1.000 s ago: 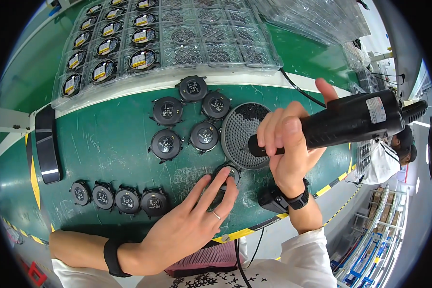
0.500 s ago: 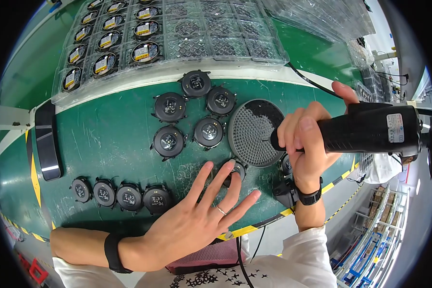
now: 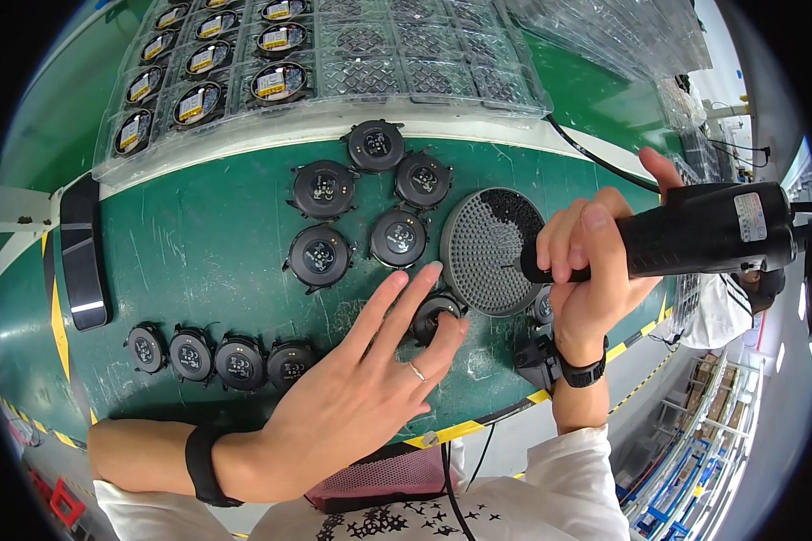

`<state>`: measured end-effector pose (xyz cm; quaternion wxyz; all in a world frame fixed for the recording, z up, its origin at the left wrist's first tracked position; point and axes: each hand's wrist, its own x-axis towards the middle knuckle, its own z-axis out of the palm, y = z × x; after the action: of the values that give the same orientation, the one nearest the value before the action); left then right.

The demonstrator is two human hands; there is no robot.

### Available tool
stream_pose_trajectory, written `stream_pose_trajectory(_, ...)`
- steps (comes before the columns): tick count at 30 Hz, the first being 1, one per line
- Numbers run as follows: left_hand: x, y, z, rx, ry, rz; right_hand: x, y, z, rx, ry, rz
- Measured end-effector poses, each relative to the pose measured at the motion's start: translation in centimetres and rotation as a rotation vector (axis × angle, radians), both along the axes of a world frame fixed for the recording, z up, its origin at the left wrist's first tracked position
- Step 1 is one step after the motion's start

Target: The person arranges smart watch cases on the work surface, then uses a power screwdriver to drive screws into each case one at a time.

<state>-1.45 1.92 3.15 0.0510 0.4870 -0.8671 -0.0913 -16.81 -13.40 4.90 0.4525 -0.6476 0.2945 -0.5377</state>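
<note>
My right hand (image 3: 586, 252) is wrapped around a black electric screwdriver (image 3: 704, 230) held nearly level. Its bit end points left, at the round grey dimpled screw tray (image 3: 487, 257), where dark little screws gather toward the upper right. My left hand (image 3: 370, 379), a ring on one finger, stretches over the bench with its fingers spread. One fingertip rests at a black watch body (image 3: 435, 316) lying back side up beside the tray; the fingers partly cover it. Just beyond lie several more watch bodies, including one (image 3: 398, 237) near my fingertips.
Several watch bodies (image 3: 241, 361) form a row at left front. A dark phone-like slab (image 3: 84, 252) lies at the left edge. At the back stands a clear compartment tray (image 3: 361, 77), partly filled with open watch cases. A black holder (image 3: 538, 362) sits near my right wrist.
My left hand has shifted slightly left, its fingers drawn closer in, uncovering more of the watch body. The screwdriver and my right hand remain at the tray. The view has shifted a little.
</note>
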Motion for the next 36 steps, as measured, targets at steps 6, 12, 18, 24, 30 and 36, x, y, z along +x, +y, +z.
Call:
stream_pose_trajectory(6,-0.2,1.1,0.9,-0.046,-0.2,-0.098,-0.3,-0.1,0.0,0.004,-0.054,0.03)
stream_pose_trajectory(12,-0.8,2.2,1.1,-0.033,-0.194,-0.105,0.0,0.1,-0.7,-0.074,-0.134,0.066)
stream_pose_trajectory(18,-1.1,2.0,0.1,-0.035,-0.035,-0.114,-0.9,-0.3,-0.3,0.001,-0.189,0.111)
stream_pose_trajectory(24,-0.8,1.7,-0.1,-0.043,-0.004,-0.116,-2.2,-0.9,-0.3,-0.07,-0.127,0.236)
stream_pose_trajectory(30,-0.6,1.9,0.7,-0.067,-0.094,-0.126,-2.2,-0.9,-0.5,-0.064,-0.073,0.214)
stream_pose_trajectory(36,-0.5,2.1,0.9,-0.037,-0.125,-0.124,-2.2,-0.9,-0.6,-0.069,-0.093,0.24)
